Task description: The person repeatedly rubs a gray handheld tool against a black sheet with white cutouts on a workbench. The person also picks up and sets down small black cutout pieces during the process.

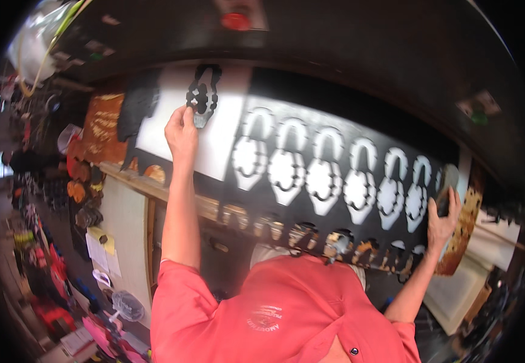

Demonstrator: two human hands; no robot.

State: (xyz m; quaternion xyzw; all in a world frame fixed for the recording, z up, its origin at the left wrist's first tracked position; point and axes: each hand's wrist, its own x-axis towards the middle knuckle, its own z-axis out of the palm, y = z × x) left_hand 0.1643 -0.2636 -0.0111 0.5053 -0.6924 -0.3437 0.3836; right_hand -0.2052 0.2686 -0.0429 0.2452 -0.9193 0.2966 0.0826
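Observation:
My left hand is raised over the left part of the bench, finger and thumb pinched on the lower end of a black cut-out piece with a looped outline and small openings. Below it lies a white board. At the right end of a black sheet, my right hand is closed around a dark, greyish elongated object whose kind I cannot make out. Between my hands, the black sheet has a row of several similar looped cut-outs, white showing through them.
Several metal-edged shapes, perhaps cutting dies, line the bench's near edge. A dark machine part with a red button and a green button overhangs the bench. Brown sheets lie at left. A person stands farther left.

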